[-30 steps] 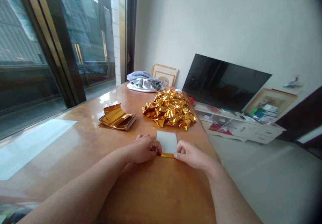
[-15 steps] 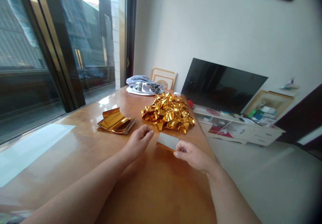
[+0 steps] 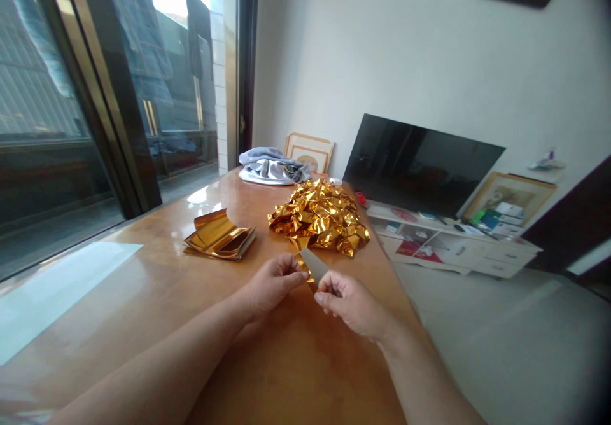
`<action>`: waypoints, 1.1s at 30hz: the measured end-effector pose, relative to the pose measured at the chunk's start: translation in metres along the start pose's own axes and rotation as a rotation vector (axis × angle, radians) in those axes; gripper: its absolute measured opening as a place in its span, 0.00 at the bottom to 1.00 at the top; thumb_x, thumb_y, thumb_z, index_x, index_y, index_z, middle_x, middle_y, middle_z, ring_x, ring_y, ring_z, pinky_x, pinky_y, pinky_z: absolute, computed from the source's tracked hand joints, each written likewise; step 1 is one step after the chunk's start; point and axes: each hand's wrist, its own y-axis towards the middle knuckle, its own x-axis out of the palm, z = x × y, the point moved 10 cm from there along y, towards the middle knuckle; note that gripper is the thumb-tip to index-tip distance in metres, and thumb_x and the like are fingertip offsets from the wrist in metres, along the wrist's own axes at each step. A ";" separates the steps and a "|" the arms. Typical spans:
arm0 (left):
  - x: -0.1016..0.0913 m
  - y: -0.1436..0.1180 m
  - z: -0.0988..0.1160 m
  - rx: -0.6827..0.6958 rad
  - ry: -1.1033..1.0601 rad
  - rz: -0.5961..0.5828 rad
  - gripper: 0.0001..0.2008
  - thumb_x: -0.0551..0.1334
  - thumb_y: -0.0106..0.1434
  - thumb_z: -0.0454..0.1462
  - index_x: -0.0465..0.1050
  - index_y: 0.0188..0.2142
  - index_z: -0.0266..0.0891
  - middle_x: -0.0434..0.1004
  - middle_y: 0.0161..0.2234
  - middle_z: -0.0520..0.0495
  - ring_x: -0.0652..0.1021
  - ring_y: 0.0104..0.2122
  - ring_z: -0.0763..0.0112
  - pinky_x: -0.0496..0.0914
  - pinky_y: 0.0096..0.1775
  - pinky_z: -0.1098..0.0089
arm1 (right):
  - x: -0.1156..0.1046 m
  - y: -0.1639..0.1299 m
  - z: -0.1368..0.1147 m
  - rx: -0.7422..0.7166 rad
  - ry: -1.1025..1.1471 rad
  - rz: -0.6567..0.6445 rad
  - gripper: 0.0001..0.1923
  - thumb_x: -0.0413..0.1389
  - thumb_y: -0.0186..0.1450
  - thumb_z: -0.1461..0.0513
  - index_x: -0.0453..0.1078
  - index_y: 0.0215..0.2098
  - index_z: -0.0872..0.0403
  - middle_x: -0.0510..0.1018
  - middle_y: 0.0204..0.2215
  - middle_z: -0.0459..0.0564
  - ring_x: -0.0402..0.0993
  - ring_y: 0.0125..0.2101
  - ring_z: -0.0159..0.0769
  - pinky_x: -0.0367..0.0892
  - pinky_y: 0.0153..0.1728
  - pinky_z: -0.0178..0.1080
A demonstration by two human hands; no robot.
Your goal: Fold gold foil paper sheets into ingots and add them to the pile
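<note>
My left hand (image 3: 273,286), clear of the foil sheet (image 3: 314,266) a moment ago, is pinching its gold edge, while my right hand (image 3: 352,301) is still gripping the near corner. The sheet is slanting more between them, near the gold pile (image 3: 321,218).

Pale wall (image 3: 382,49), black television (image 3: 420,164), white cabinet (image 3: 508,253), daylit glass doors (image 3: 48,180).

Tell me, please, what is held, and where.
The foil sheet: the right hand pinches its near end; the left hand touches its gold edge, grip unclear.
</note>
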 end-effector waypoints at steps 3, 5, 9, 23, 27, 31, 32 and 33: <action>-0.002 0.000 -0.001 0.017 0.019 0.032 0.07 0.63 0.61 0.38 0.68 0.34 0.37 0.72 0.30 0.51 0.72 0.30 0.73 0.67 0.36 0.71 | -0.002 0.001 0.002 -0.014 -0.012 0.018 0.09 0.56 0.66 0.55 0.66 0.35 0.53 0.68 0.25 0.41 0.64 0.26 0.30 0.60 0.29 0.34; -0.005 -0.002 0.001 0.041 0.119 0.067 0.06 0.61 0.61 0.37 0.66 0.33 0.38 0.73 0.29 0.51 0.73 0.29 0.73 0.67 0.34 0.71 | -0.012 0.003 0.000 -0.057 -0.061 0.097 0.11 0.55 0.67 0.54 0.66 0.34 0.53 0.69 0.25 0.42 0.64 0.27 0.31 0.61 0.30 0.34; -0.011 -0.009 0.021 0.157 0.500 0.157 0.04 0.60 0.63 0.37 0.66 0.32 0.40 0.73 0.29 0.50 0.73 0.29 0.71 0.65 0.33 0.70 | -0.035 -0.002 -0.016 -0.178 -0.208 0.326 0.12 0.55 0.67 0.52 0.67 0.36 0.52 0.73 0.31 0.46 0.68 0.32 0.34 0.65 0.35 0.36; 0.034 -0.018 0.025 0.274 1.061 -0.173 0.07 0.58 0.64 0.33 0.75 0.36 0.42 0.75 0.37 0.46 0.75 0.39 0.64 0.66 0.40 0.68 | -0.005 -0.002 -0.023 -0.222 -0.848 0.125 0.05 0.56 0.66 0.64 0.74 0.35 0.50 0.76 0.35 0.49 0.69 0.39 0.39 0.61 0.42 0.39; 0.028 -0.017 0.016 0.183 1.013 -0.183 0.07 0.58 0.61 0.33 0.75 0.35 0.42 0.75 0.35 0.47 0.75 0.36 0.66 0.66 0.37 0.70 | -0.010 0.000 -0.008 -0.176 -0.768 0.094 0.05 0.56 0.65 0.64 0.73 0.32 0.52 0.76 0.32 0.48 0.69 0.36 0.36 0.60 0.36 0.35; 0.021 -0.015 0.012 0.150 0.989 -0.183 0.08 0.57 0.61 0.32 0.75 0.35 0.42 0.76 0.34 0.48 0.75 0.35 0.67 0.66 0.35 0.71 | -0.017 0.003 0.003 -0.144 -0.654 0.093 0.07 0.54 0.66 0.63 0.72 0.31 0.53 0.77 0.31 0.46 0.70 0.33 0.34 0.60 0.34 0.34; 0.020 -0.014 0.010 0.145 0.984 -0.180 0.08 0.57 0.61 0.32 0.75 0.35 0.42 0.77 0.34 0.48 0.75 0.34 0.67 0.66 0.35 0.71 | -0.018 0.004 0.005 -0.138 -0.624 0.092 0.07 0.54 0.66 0.63 0.73 0.31 0.53 0.77 0.31 0.46 0.71 0.33 0.33 0.60 0.33 0.33; 0.018 -0.013 0.009 0.141 0.978 -0.172 0.08 0.57 0.61 0.32 0.75 0.35 0.42 0.77 0.34 0.48 0.75 0.34 0.67 0.66 0.35 0.71 | -0.019 0.005 0.008 -0.131 -0.597 0.092 0.08 0.53 0.66 0.63 0.73 0.31 0.53 0.77 0.31 0.45 0.71 0.33 0.33 0.60 0.33 0.33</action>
